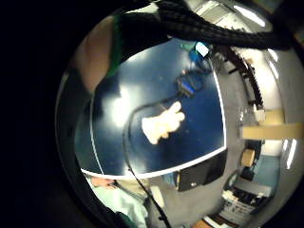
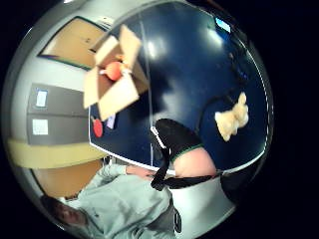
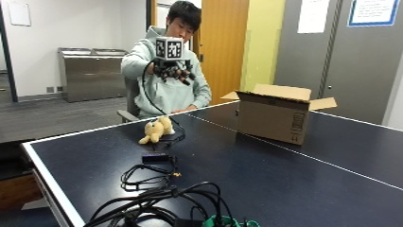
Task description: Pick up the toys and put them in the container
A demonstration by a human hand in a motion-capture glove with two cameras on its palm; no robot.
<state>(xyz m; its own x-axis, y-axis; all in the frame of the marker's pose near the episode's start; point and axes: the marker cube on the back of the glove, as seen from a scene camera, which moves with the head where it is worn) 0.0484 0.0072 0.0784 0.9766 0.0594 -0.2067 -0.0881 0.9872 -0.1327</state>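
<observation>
A cream plush toy (image 3: 157, 130) lies on the dark blue table (image 3: 252, 161), in front of the seated person. It shows too in the palm views, as the plush toy (image 1: 162, 122) and plush toy (image 2: 232, 119). My gloved right hand (image 3: 172, 70) is raised high above the table, over the toy, with its fingers hanging spread and holding nothing. An open cardboard box (image 3: 275, 115) stands to the right on the table. In the thumb side view the box (image 2: 113, 79) holds an orange ball (image 2: 115, 70).
Black cables (image 3: 151, 198) and a small black device (image 3: 155, 157) lie at the table's near end. A red paddle (image 2: 97, 128) lies on the table near the box. The person's bare hand rests at the table's far edge.
</observation>
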